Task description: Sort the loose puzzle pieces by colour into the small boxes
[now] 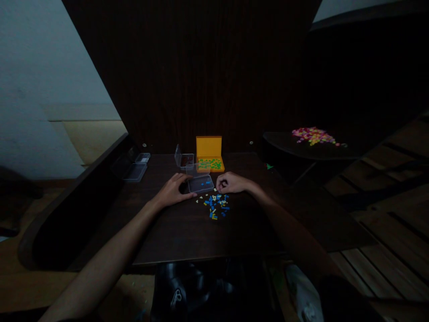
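Note:
A small clear plastic box [196, 184] lies on the dark wooden table, its lid raised at the back and a few blue pieces [208, 182] inside. My left hand [174, 190] grips its left end, thumb along the near edge and fingers toward the far side. Just past the right end, my right hand [231, 182] is curled with thumb and forefinger together; whatever they pinch is too small to make out. Below both hands is a loose pile of small blue, yellow and pale pieces [214, 205]. One pale piece [215, 189] lies close to the right fingertips.
Behind the box stands an open yellow case [209, 145] with green pieces in it. Another open clear box [186, 160] is left of it. More clear boxes [136, 172] lie at the left panel. Colourful small pieces [315, 136] are heaped on a side shelf [288, 142] at right.

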### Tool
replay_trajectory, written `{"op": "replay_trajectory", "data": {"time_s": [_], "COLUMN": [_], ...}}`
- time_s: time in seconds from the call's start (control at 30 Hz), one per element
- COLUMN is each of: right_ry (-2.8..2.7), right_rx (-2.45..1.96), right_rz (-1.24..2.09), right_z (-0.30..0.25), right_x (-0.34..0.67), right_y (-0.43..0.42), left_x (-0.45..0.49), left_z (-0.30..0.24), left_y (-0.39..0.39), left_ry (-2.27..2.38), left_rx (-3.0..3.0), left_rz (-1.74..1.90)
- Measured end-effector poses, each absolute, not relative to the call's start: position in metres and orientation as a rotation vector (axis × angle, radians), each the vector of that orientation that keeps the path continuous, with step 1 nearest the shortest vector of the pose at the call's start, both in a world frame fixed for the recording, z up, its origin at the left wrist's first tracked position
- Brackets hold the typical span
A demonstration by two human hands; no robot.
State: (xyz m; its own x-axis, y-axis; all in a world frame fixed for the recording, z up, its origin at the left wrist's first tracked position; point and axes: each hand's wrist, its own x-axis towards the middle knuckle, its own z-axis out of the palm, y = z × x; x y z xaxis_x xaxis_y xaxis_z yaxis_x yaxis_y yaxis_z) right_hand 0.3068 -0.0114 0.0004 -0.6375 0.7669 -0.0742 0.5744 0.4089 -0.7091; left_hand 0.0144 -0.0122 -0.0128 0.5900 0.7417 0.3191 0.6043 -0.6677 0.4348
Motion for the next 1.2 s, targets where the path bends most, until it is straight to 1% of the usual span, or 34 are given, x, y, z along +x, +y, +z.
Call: {"op": "replay_trajectory", "data": {"time_s": [0.3,0.73,1.2], "right_ry": [-2.456,-2.409,-2.409], "right_rx": [-1.109,-1.156,-1.242], "right_rz": [0.990,1.133,1.146], "right_z": [0.004,0.007,0.014], "right_x": [0.307,0.312,0.317], "right_y": [-0.012,-0.010,-0.012], "left_x": [0.019,0.030,0.029], "left_z": [-0.018,-0.019,-0.014], "left_y": [-0.011,-0.017,-0.020], "left_ry": [1.196,1.290,1.111], "left_rx": [2.419,2.403,2.417], "left_rz": [0.722,0.781,0.709]}}
